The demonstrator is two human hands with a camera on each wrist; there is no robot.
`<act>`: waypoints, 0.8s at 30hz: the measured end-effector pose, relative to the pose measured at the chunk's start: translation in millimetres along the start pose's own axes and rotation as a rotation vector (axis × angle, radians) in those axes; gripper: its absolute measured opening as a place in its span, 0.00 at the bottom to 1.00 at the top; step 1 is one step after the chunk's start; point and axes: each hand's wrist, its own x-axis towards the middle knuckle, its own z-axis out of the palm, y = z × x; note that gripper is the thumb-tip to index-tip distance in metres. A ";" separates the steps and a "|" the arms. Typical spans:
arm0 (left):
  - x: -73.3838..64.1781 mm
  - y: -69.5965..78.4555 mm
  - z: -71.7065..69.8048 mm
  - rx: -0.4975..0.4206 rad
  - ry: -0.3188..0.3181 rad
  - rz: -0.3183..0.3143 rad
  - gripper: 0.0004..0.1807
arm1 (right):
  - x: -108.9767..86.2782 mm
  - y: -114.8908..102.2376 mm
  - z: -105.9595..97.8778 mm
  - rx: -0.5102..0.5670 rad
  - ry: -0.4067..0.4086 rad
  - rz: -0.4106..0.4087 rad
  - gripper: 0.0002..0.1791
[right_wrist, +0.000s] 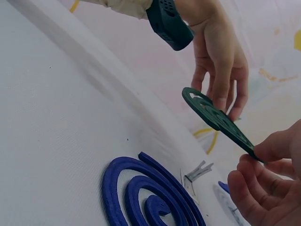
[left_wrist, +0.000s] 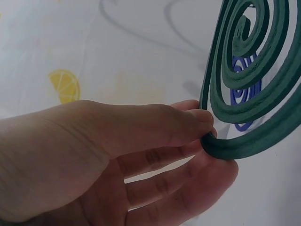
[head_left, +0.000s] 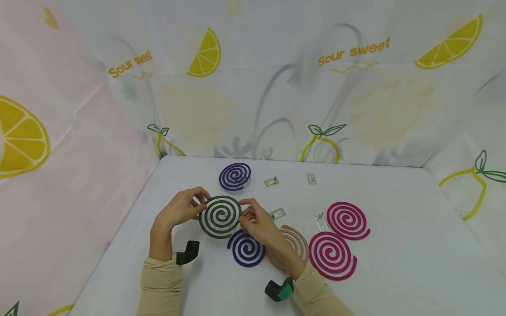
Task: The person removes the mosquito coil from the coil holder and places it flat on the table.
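Observation:
A dark green mosquito coil (left_wrist: 244, 148) is held up off the table between both hands. On its left edge, my left hand (head_left: 179, 210) pinches the outer ring between thumb and fingers. The opposite edge is pinched by my right hand (head_left: 258, 223), as the right wrist view shows. Below the green coil lies a blue-purple mosquito coil (right_wrist: 113, 188), and beside it a tan mosquito coil (head_left: 305, 248) is partly hidden by my right forearm. A small metal coil stand (head_left: 278, 213) lies just right of my right hand's fingers.
Two pink mosquito coils (head_left: 347, 218) lie to the right, near another metal stand (head_left: 322, 222). Farther back are a second purple coil (head_left: 235, 175), a gold-toned stand (head_left: 271, 181) and a silver stand (head_left: 312, 178). Lemon-print cloth walls (head_left: 245, 109) enclose the white table (head_left: 411, 245).

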 end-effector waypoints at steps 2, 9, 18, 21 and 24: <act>-0.9 -0.6 -0.7 -0.006 0.003 -0.002 0.11 | -2.1 -9.5 -0.1 -0.010 -0.005 0.003 0.23; -4.6 -3.6 -3.6 -0.008 -0.045 -0.030 0.11 | -4.0 -12.3 5.3 -0.104 0.005 -0.002 0.22; -8.7 -11.2 -5.5 -0.029 -0.081 -0.073 0.11 | 2.6 21.6 17.5 -0.166 -0.002 -0.028 0.21; -10.5 -14.0 -6.1 -0.031 -0.099 -0.082 0.11 | 2.6 24.1 20.0 -0.194 -0.012 -0.038 0.21; -11.6 -15.8 -6.6 -0.036 -0.110 -0.097 0.11 | 1.7 23.9 21.9 -0.228 -0.019 -0.049 0.21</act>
